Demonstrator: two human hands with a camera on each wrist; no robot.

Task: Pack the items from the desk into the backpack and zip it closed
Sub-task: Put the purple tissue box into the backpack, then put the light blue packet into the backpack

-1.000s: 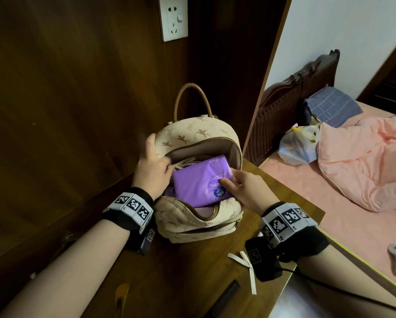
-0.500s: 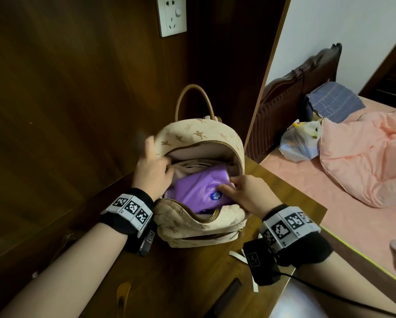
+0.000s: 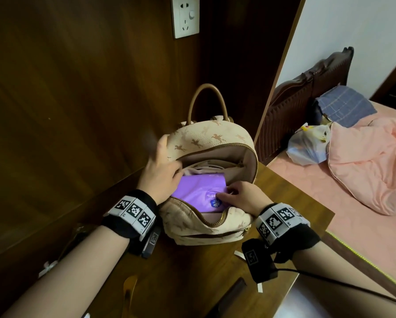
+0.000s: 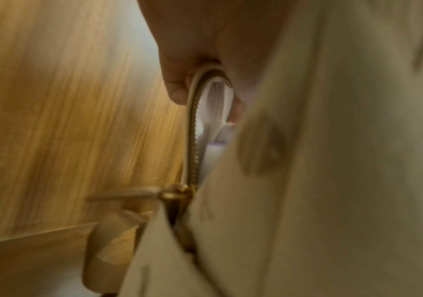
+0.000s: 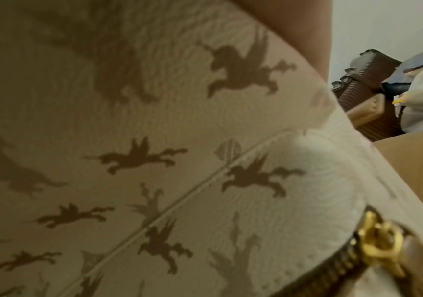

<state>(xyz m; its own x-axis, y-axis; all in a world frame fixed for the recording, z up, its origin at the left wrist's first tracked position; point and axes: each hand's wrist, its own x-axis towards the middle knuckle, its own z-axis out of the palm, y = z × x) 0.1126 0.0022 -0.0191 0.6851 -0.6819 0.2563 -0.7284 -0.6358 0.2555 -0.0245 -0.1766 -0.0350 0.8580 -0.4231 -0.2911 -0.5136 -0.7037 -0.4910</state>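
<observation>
Pushing a purple pack deeper into the backpack, the right hand is pinching it while the left hand is gripping the rim open; zipping comes next.

Head view looks down; wrist views press close against backpack.

My left hand smears at the fingertips, fingers lost behind the backpack rim; the purple pack is half sunk below the front edge, its label too small to read, and my right wrist view shows only fabric
</observation>
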